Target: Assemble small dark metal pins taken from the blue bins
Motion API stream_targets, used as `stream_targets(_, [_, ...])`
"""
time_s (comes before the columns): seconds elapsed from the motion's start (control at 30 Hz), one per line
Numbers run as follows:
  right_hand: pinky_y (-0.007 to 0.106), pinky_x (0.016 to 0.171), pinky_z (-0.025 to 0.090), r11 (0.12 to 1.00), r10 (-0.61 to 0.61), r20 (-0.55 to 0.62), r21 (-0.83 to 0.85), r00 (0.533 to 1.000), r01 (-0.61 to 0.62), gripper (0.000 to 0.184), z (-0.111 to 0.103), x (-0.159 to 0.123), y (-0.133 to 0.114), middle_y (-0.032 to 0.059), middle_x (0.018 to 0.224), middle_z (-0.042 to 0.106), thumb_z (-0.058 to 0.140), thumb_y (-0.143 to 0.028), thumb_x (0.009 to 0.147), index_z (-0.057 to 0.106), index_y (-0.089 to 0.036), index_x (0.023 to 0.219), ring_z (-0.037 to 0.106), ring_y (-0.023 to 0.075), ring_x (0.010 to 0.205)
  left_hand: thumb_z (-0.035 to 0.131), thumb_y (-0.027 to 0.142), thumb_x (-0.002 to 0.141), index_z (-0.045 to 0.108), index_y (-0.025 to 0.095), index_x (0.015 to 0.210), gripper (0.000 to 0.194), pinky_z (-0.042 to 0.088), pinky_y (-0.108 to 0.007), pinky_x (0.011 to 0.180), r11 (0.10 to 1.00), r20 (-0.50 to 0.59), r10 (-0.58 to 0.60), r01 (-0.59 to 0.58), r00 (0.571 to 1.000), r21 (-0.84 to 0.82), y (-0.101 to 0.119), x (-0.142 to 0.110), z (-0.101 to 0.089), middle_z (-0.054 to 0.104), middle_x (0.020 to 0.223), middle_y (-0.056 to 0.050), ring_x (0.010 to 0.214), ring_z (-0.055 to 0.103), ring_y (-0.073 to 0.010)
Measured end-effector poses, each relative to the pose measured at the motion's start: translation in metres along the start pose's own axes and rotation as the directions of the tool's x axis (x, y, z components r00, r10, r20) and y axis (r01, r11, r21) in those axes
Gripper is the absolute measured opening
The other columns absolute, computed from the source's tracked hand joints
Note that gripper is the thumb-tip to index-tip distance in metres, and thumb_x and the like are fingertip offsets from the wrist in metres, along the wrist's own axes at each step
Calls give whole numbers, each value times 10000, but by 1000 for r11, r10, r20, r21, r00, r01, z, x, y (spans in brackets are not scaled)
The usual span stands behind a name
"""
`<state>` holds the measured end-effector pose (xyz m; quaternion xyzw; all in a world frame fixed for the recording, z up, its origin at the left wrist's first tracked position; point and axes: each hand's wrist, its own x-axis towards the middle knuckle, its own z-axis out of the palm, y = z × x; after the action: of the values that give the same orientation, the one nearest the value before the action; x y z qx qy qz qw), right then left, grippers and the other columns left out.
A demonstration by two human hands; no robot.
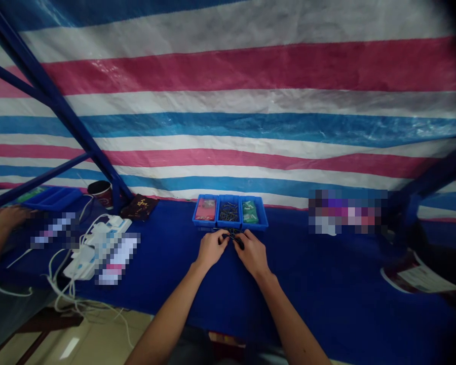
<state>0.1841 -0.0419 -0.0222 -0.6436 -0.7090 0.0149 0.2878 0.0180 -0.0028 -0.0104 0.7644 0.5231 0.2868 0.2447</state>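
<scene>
Working a small dark part (236,239) | left hand (212,248), right hand (253,254): both nearly closed, fingertips meeting on it | part held just before blue bins (229,226) | middle bin: dark pins (228,212) | above blue cloth (167,268)

Bins (229,225) bright blue; tarp (228,101) striped pink, white, blue.

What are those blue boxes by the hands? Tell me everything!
These are three small blue plastic bins, open on top and lined up side by side. The left one holds something flat and red, the middle one thin dark pins, the right one green pieces. They sit on a blue-covered table, just beyond the left hand and right hand.
</scene>
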Motion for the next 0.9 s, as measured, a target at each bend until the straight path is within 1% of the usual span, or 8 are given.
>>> stream_targets(0.2, [261,602,414,1000,9,26,-15,1000,-9,140,0,0,-1,28,943,632,542,-288,978,676,-248,974,634,172,786,592,275,912,737,278,1057,205,378,-227,625,1000,-1,17,-17,1000,18,1,-1,-2,701,687,33,655,654,-146])
stream_targets(0.43, [260,659,454,999,-31,5,20,999,31,162,0,2,1,35,940,635,517,-265,992,671,-243,949,636,189,895,561,311,934,718,284,1100,230,388,-223,624,999,12,34,-34,999,7,2,-1,-4,701,705,31,641,645,-145])
stream_targets(0.6, [265,669,467,995,-49,-51,84,998,53,206,-3,1,1,34,910,642,484,-308,1009,673,-241,959,644,182,851,484,376,978,693,284,1171,299,419,-218,642,997,20,43,-42,999,-67,2,-1,-7,674,645,35,611,629,-144])
stream_targets(0.7, [261,679,470,990,-65,-94,117,993,75,236,-3,0,0,42,897,651,463,-323,1018,678,-237,977,647,180,840,467,404,983,686,272,1192,330,434,-217,650,994,17,42,-40,999,-101,2,-1,-8,673,638,30,602,625,-146])
stream_targets(0.8, [255,695,471,986,-69,-119,144,990,86,253,-3,0,0,44,882,652,458,-337,1023,686,-232,989,645,176,826,472,415,980,691,254,1176,335,443,-214,656,991,13,41,-39,999,-129,1,0,-7,667,631,28,600,626,-144])
stream_targets(0.9, [252,710,474,980,-66,-117,177,991,87,272,-4,-1,-1,45,874,647,453,-358,1027,690,-225,1012,638,172,807,479,412,978,707,236,1109,316,449,-213,673,989,13,44,-42,999,-144,1,0,-7,664,629,26,612,633,-143])
